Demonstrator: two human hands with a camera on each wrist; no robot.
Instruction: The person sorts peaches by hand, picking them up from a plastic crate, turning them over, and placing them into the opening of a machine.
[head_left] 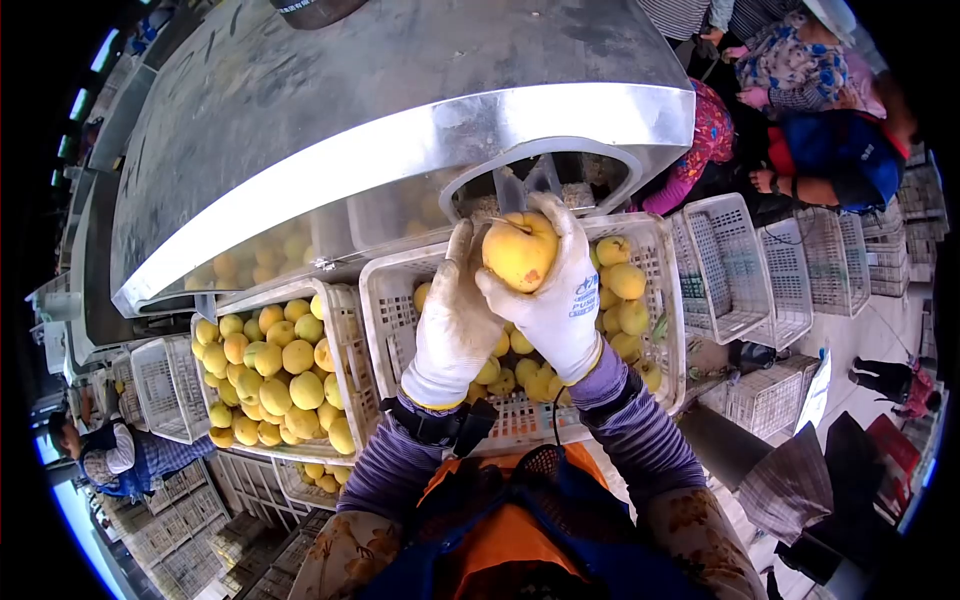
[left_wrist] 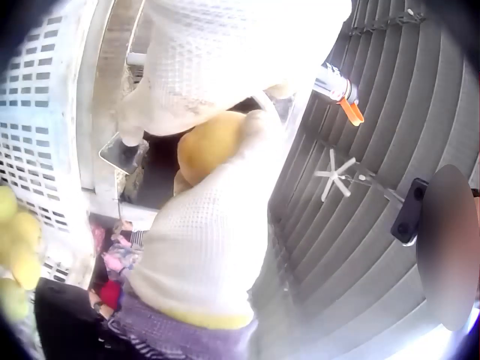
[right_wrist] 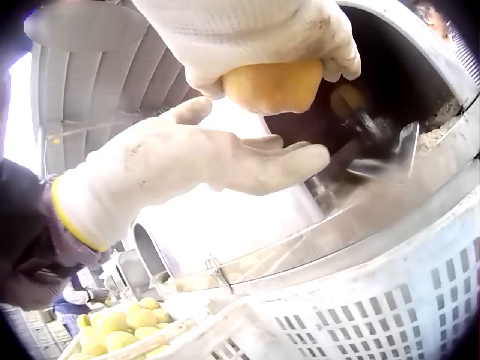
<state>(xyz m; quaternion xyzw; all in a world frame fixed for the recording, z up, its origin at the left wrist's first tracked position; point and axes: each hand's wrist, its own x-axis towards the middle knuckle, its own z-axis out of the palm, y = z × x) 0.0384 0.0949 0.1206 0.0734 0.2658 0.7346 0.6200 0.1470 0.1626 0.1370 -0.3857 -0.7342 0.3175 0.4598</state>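
A yellow peach [head_left: 520, 252] with a short stem and a brown blemish sits in my gloved right hand [head_left: 556, 300]. My right fingers and thumb grip its sides, as the right wrist view also shows around the peach [right_wrist: 274, 86]. Beside it is my gloved left hand [head_left: 452, 325], fingers extended; in the right wrist view the left hand [right_wrist: 199, 159] lies palm up below the fruit, holding nothing. Both hands are above a white plastic crate [head_left: 385, 335] of peaches, in front of the opening [head_left: 625, 180] of a metal machine. Angled metal plates [right_wrist: 386, 161] show inside that opening.
Left of my hands stands a second crate [head_left: 350, 370] heaped with peaches. The machine's broad metal hood [head_left: 400, 75] spans the far side. Stacked crates [head_left: 730, 265] stand at the right, with several people [head_left: 800, 75] behind them.
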